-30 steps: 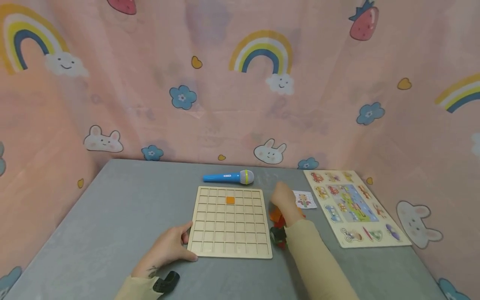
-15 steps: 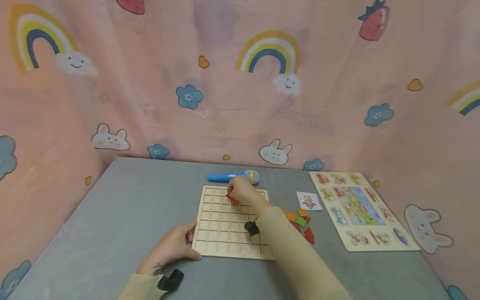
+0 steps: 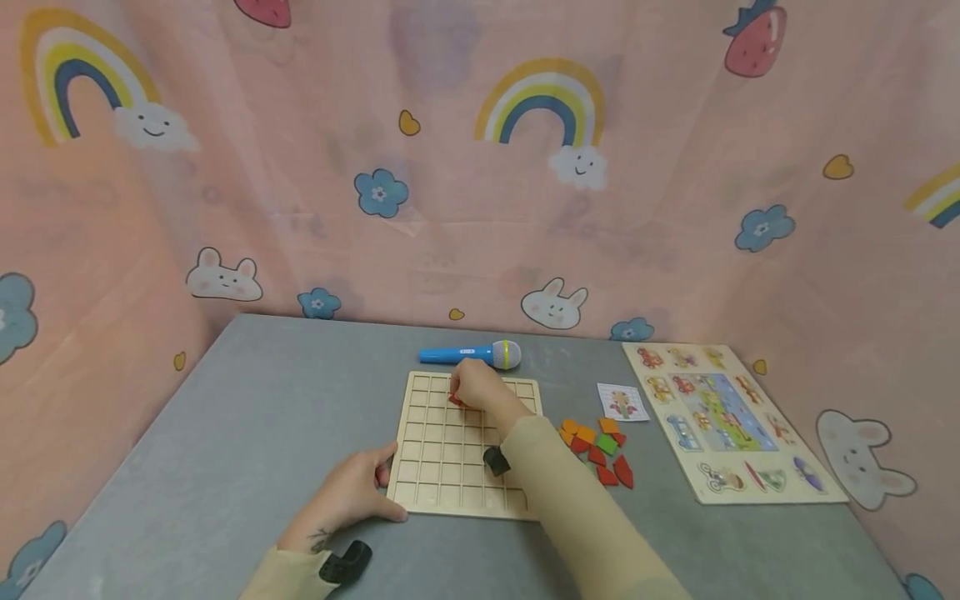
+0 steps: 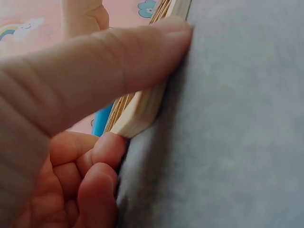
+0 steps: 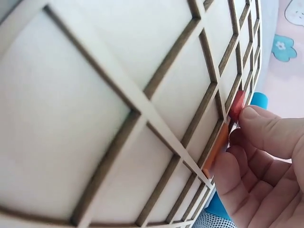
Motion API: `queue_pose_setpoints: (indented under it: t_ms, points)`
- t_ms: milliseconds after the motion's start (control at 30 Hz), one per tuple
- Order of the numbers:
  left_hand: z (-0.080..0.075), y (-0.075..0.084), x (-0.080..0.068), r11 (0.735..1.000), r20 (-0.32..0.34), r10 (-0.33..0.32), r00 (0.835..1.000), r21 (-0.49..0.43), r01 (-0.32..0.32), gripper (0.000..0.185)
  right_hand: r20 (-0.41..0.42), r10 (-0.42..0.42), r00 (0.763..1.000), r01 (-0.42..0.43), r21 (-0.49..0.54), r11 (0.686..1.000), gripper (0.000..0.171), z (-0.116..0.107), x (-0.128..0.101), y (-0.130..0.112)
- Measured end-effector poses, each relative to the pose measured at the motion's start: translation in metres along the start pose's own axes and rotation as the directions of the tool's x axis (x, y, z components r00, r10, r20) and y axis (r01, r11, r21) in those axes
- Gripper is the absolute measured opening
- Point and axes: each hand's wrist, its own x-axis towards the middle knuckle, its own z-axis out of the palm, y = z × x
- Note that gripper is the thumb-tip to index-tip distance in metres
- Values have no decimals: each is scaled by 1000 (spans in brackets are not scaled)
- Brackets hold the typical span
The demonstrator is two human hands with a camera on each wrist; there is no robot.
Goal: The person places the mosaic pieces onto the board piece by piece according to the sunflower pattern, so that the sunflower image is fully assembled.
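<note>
A pale wooden grid board [image 3: 442, 475] lies flat on the grey table. My left hand [image 3: 348, 490] holds its near left corner, thumb along the front edge and fingers against the left side. Over the board's far rows, my right hand [image 3: 483, 387] pinches a small red tile [image 5: 237, 106] between thumb and finger. In the right wrist view the red tile is at a grid cell, right beside an orange tile [image 5: 217, 148] set in the grid. From the head view, the right hand mostly covers both tiles.
Several loose red, orange and green tiles [image 3: 606, 445] lie right of the board, below a small picture card [image 3: 622, 402]. A blue toy microphone [image 3: 454, 355] lies behind the board. A wooden picture puzzle [image 3: 738, 486] occupies the right side.
My right hand has moved left from the loose tiles to the board's far rows, bringing a red tile to the orange one. The left hand keeps its hold on the corner.
</note>
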Motion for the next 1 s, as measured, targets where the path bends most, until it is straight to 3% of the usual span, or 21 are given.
queue_pose_setpoints:
  t_ms: [367,633,833,1000]
  points:
    - [0,-2,1,1000,8,-5,1000,7,5,104,13,-4,1000,4,-18,1000,14,1,-2,-2]
    - [1,-2,0,1000,5,-4,1000,2,4,104,-27,16,1000,-16,-17,1000,9,0,-4,-2]
    - [1,0,0,1000,-6,-24,1000,-1,24,104,-139,70,988,-55,112,992,21,-31,-22,8]
    - [2,-1,1,1000,-16,-29,999,5,29,104,-177,176,968,-146,171,974,32,-65,-53,51]
